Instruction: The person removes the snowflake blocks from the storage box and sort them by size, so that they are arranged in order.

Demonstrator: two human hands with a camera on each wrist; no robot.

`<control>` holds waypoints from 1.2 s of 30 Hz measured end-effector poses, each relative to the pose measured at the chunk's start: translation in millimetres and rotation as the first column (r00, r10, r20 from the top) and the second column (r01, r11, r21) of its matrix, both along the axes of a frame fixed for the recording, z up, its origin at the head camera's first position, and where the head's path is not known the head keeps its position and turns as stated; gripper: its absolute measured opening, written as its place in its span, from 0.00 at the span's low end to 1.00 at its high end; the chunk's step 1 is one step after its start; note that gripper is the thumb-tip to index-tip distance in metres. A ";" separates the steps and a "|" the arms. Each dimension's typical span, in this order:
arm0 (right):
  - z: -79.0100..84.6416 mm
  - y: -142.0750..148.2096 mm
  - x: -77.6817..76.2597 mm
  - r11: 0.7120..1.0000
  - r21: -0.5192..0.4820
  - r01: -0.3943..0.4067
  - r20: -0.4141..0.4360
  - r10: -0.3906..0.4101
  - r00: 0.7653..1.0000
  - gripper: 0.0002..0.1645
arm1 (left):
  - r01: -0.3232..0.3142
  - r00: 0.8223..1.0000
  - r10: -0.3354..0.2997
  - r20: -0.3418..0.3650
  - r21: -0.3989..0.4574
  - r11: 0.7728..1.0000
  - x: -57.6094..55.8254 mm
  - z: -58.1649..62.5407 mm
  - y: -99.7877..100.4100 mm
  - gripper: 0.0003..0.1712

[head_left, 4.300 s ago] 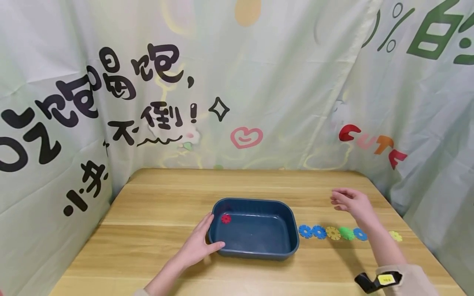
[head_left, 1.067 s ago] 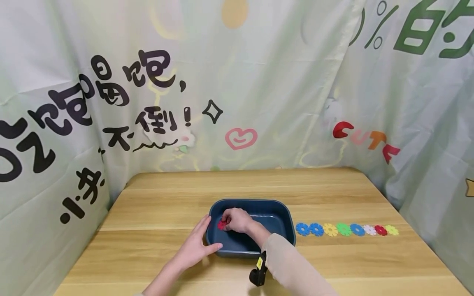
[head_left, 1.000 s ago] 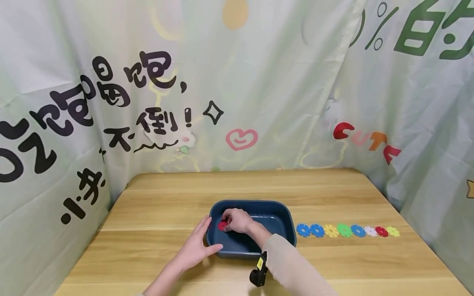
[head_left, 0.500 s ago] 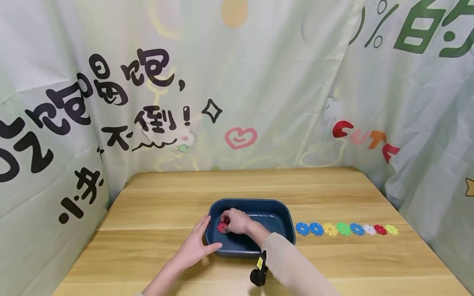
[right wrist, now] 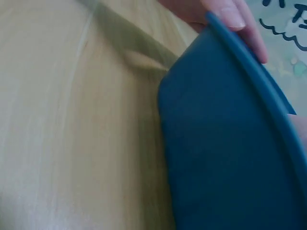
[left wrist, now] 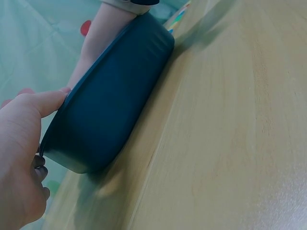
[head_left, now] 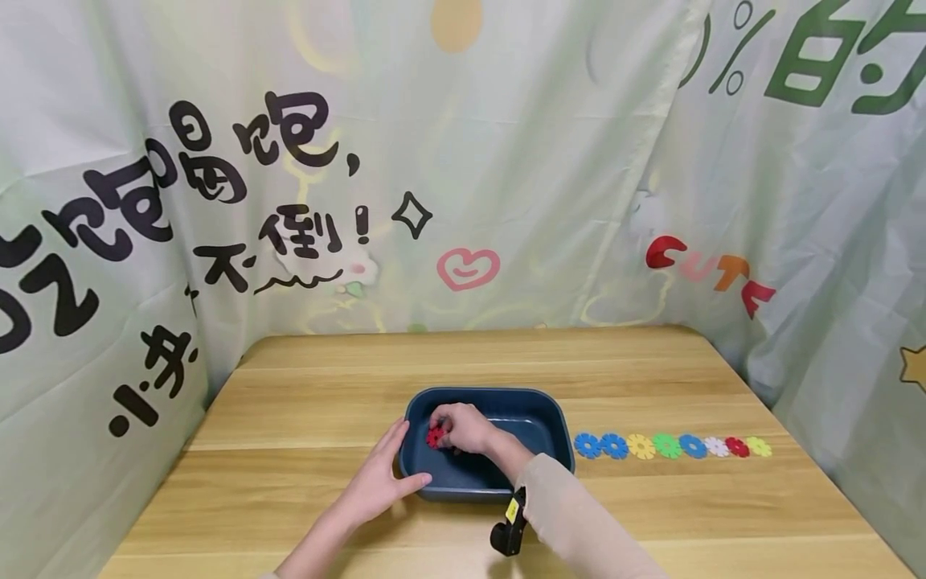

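A dark blue plastic tub [head_left: 553,414] stands on the table. My left hand [head_left: 372,482] grips its near left corner, thumb over the front rim and fingers along the left side. The left wrist view shows that thumb [left wrist: 45,101] on the rim of the tub [left wrist: 112,91]. Inside the tub, at the left, my right hand [head_left: 466,428] pinches a red notched snowflake disc [head_left: 435,437] by fingers and thumb. The hand partly covers the disc. In the right wrist view the tub [right wrist: 225,134] hides most of the right hand; left-hand fingers [right wrist: 232,19] show at the rim.
Right of the tub, a row of snowflake discs runs across the wooden table [head_left: 325,386]: blue ones [head_left: 587,445], a yellow [head_left: 641,446], a green [head_left: 666,445], a white [head_left: 717,446], a red [head_left: 737,447] and a pale yellow [head_left: 760,446]. Printed curtains [head_left: 550,161] hang behind and beside.
My right hand has moved from above the row on the right into the tub, to the red disc. Over the last second it barely shifts. The left hand stays on the tub.
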State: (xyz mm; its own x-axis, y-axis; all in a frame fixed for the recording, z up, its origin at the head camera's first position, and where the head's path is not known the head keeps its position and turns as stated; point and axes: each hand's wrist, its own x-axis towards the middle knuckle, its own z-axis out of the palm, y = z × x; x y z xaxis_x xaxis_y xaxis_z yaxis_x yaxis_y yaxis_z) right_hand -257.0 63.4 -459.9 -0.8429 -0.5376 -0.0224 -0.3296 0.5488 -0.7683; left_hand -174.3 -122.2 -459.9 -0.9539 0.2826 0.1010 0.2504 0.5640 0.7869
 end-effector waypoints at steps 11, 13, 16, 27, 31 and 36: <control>3.2 6.0 -1.8 0.974 -0.210 0.080 0.163 -0.046 0.986 0.13 | -0.012 1.000 0.012 0.023 -0.004 1.000 -0.1 -3.0 -0.9 0.51; 5.1 7.7 -1.3 0.967 -0.236 0.090 0.182 -0.047 0.982 0.13 | -0.011 1.000 0.011 0.025 -0.004 1.000 0.0 -3.9 -0.9 0.52; 9.6 10.7 -0.4 0.955 -0.278 0.106 0.203 -0.049 0.978 0.12 | -0.009 1.000 0.009 0.028 0.004 1.000 0.3 -4.1 -0.7 0.52; 20.4 32.6 -0.3 0.919 -0.365 0.151 0.243 -0.063 0.968 0.13 | -0.009 1.000 0.009 0.029 0.013 1.000 1.2 -1.7 0.6 0.52; 27.4 43.1 1.3 0.902 -0.403 0.157 0.252 -0.055 0.966 0.14 | -0.011 1.000 0.011 0.025 0.013 1.000 0.7 -0.6 0.2 0.52; 34.9 58.4 6.7 0.892 -0.427 0.151 0.258 -0.039 0.965 0.14 | -0.008 1.000 0.008 0.003 -0.009 1.000 0.7 -0.1 0.4 0.52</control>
